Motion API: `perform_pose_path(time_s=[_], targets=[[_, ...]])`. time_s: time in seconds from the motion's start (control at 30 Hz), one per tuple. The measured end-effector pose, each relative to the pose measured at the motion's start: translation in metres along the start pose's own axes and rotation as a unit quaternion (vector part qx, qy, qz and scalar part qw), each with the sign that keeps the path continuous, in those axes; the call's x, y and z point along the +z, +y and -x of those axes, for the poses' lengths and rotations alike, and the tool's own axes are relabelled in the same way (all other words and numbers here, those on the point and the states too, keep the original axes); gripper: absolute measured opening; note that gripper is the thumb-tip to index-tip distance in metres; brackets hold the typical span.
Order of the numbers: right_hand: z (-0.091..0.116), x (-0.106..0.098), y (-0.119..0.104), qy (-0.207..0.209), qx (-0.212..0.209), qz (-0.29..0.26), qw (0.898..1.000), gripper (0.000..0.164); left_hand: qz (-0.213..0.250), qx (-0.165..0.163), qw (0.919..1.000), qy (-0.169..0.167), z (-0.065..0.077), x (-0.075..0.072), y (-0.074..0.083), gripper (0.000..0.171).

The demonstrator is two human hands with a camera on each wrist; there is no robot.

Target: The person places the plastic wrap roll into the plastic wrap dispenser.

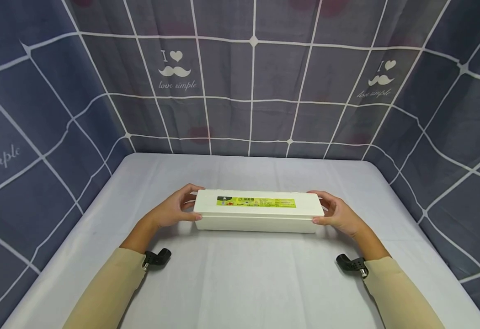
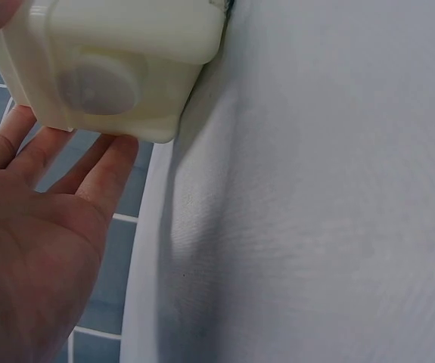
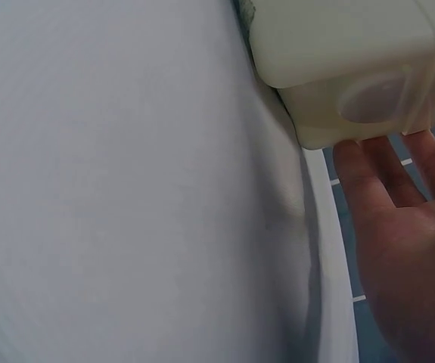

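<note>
A long white cling film box with a yellow-green label on its top lies crosswise in front of me in the head view. My left hand grips its left end, thumb at the front edge and fingers round the back corner. At the opposite end my right hand holds it the same way. The left wrist view shows a round feature on the end face of the box, with fingertips touching one edge. A similar end of the box appears in the right wrist view, fingers against it.
The box is at a table covered with white cloth. Dark grey-blue curtains with white grid lines surround its back and sides. Each wrist carries a black camera mount, one by the left sleeve, one by the right sleeve.
</note>
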State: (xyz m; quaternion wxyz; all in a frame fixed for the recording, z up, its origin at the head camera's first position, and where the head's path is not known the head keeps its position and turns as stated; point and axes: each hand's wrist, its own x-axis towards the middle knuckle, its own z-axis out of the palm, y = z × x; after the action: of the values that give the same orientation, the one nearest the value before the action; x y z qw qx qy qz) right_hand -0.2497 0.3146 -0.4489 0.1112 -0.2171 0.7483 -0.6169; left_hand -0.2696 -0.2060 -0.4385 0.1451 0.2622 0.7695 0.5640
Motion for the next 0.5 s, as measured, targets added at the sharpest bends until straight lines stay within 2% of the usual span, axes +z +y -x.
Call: perform_pose_path(time_s=[0.5], targets=[[0.0004,-0.0003,0.0001,0.003,0.005,0.005,1.000,0.082,-0.005,0.001,1.0000,-0.001,0.0006,0.0004,-0.0005,0.075]])
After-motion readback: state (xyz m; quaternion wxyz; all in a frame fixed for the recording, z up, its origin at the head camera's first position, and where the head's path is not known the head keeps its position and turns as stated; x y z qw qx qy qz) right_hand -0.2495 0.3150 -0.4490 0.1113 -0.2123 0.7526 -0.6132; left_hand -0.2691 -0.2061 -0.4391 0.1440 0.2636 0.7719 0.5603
